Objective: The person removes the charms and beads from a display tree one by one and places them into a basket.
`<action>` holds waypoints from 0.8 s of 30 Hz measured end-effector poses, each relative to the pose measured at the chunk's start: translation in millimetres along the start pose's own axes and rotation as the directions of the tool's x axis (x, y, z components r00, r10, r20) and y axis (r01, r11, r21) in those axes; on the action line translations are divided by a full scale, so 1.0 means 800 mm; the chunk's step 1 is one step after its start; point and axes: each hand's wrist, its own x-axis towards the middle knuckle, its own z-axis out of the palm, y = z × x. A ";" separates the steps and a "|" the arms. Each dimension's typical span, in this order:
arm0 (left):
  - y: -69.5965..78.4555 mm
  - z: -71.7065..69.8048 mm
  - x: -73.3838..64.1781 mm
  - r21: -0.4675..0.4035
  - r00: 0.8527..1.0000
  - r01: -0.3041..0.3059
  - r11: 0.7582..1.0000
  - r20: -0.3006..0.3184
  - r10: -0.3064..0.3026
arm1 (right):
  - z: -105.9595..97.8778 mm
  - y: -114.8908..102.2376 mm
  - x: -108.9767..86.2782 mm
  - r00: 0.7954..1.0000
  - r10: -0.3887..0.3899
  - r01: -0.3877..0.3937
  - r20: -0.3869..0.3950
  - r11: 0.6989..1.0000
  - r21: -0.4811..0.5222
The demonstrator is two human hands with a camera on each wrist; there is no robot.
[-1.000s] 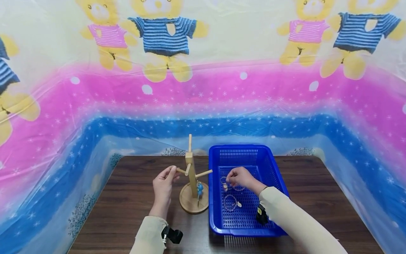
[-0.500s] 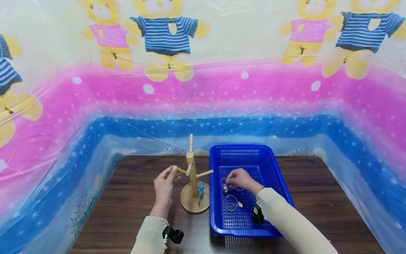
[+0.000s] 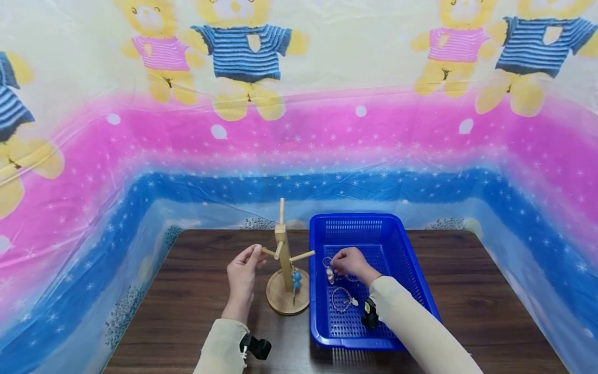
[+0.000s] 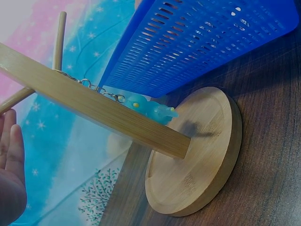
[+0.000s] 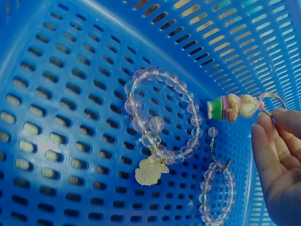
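My left hand (image 3: pixel 242 272) pinches the end of a side peg on a wooden rack (image 3: pixel 283 262) with a round base. On another peg hangs a keychain with a blue figure (image 4: pixel 162 112), behind the post in the left wrist view. Inside the blue basket, my right hand (image 3: pixel 352 262) pinches the metal ring of a keychain (image 5: pixel 235 107) whose small figure has a green part. That figure dangles above the basket floor. Below it lie a clear-and-pink beaded bracelet (image 5: pixel 133 104) with a gold charm (image 5: pixel 149 171) and a second beaded bracelet (image 5: pixel 230 188).
The slotted blue basket (image 3: pixel 355 343) stands just right of the rack on a dark wooden table (image 3: pixel 187 291). A printed bear curtain (image 3: pixel 299 135) hangs around the table's back and sides. Each wrist carries a black camera.
My right hand has shifted slightly left in the basket with the keychain, whose figure now shows more clearly below the fingers. The left hand keeps its hold on the peg.
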 end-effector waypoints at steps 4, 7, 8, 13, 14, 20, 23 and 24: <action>0.000 0.000 0.001 -0.021 1.000 -0.004 1.000 0.007 0.004 | 0.002 0.004 0.003 0.999 0.031 -0.030 -0.036 0.999 0.030; 0.000 -0.001 0.000 -0.032 1.000 -0.009 0.999 0.018 0.009 | 0.003 0.009 0.007 0.998 0.050 -0.047 -0.047 0.997 0.058; 0.000 -0.002 -0.001 -0.036 1.000 -0.010 0.999 0.020 0.011 | 0.003 0.011 0.008 0.997 0.054 -0.050 -0.048 0.997 0.066; 0.000 -0.004 -0.002 -0.040 1.000 -0.006 0.999 0.022 0.006 | 0.002 0.016 0.009 0.996 0.073 -0.068 -0.052 0.992 0.103; 0.000 -0.004 -0.002 -0.042 1.000 -0.007 0.999 0.023 0.008 | 0.001 0.016 0.009 0.995 0.081 -0.075 -0.052 0.991 0.109; 0.000 -0.005 -0.002 -0.049 0.999 -0.024 0.998 0.035 0.026 | -0.003 0.016 0.010 0.989 0.121 -0.111 -0.082 0.987 0.113; 0.000 -0.004 -0.001 -0.045 0.999 -0.026 0.999 0.036 0.028 | -0.003 0.017 0.011 0.986 0.133 -0.122 -0.101 0.987 0.101; 0.000 -0.004 -0.001 -0.040 0.999 -0.026 0.999 0.036 0.027 | -0.003 0.018 0.011 0.985 0.136 -0.125 -0.104 0.987 0.100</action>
